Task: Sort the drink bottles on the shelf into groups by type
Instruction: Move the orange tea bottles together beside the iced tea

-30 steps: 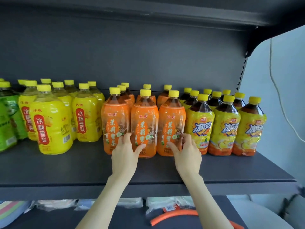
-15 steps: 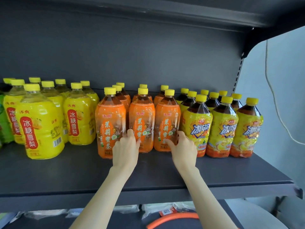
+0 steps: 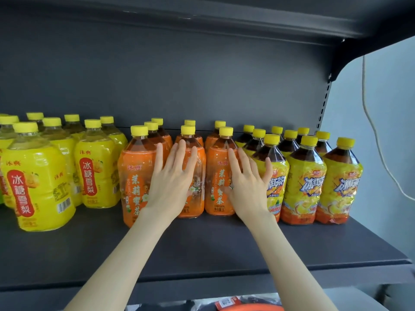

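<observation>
Three groups of yellow-capped bottles stand on the dark shelf (image 3: pixel 202 254). Yellow-labelled pear drink bottles (image 3: pixel 40 182) fill the left, orange-labelled jasmine tea bottles (image 3: pixel 134 176) the middle, and dark iced-tea bottles (image 3: pixel 303 182) with yellow-orange labels the right. My left hand (image 3: pixel 173 180) lies flat with fingers spread against the front middle orange bottle (image 3: pixel 195 194). My right hand (image 3: pixel 247 185) lies flat across the front right orange bottle (image 3: pixel 217 180), its fingertips reaching the nearest iced-tea bottle (image 3: pixel 275 176). Neither hand wraps around a bottle.
The shelf above (image 3: pixel 224 21) hangs low over the caps. At the right end a slotted upright (image 3: pixel 323 108) marks the shelf's side, with a pale wall and a hanging cable (image 3: pixel 372 122) beyond. Bare shelf runs along the front edge. Packets and an orange hoop (image 3: pixel 247 307) lie below.
Both hands have slid up from the bottle bases to the labels and flattened with fingers spread. The view has moved closer and shifted right; the green bottles at far left have left the frame.
</observation>
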Motion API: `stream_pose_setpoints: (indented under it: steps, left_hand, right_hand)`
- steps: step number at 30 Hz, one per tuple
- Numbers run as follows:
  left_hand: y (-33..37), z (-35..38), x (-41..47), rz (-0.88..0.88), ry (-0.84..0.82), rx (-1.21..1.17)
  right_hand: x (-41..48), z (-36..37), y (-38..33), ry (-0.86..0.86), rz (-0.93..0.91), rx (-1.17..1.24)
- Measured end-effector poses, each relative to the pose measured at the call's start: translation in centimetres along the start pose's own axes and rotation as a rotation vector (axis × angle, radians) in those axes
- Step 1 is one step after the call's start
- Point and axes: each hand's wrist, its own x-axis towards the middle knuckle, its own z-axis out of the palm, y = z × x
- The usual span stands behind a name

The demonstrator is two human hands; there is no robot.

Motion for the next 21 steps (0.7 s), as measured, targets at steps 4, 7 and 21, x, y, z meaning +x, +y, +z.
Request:
stream_pose_setpoints:
  steps: [4, 7, 21]
  left_hand:
    - [0.4, 0.7, 0.9, 0.009, -0.028, 0.003]
    - [0.5, 0.8, 1.6, 0.001, -0.052, -0.030]
    - [0.8, 2.0, 2.9, -0.033, -0.073, -0.033]
  right_hand:
    - [0.6, 1.1, -0.5, 0.013, -0.014, -0.077]
    - [1.4, 1.7, -1.1, 0.003, -0.032, -0.080]
    - [2.7, 2.3, -2.0, -0.152, 0.033, 0.014]
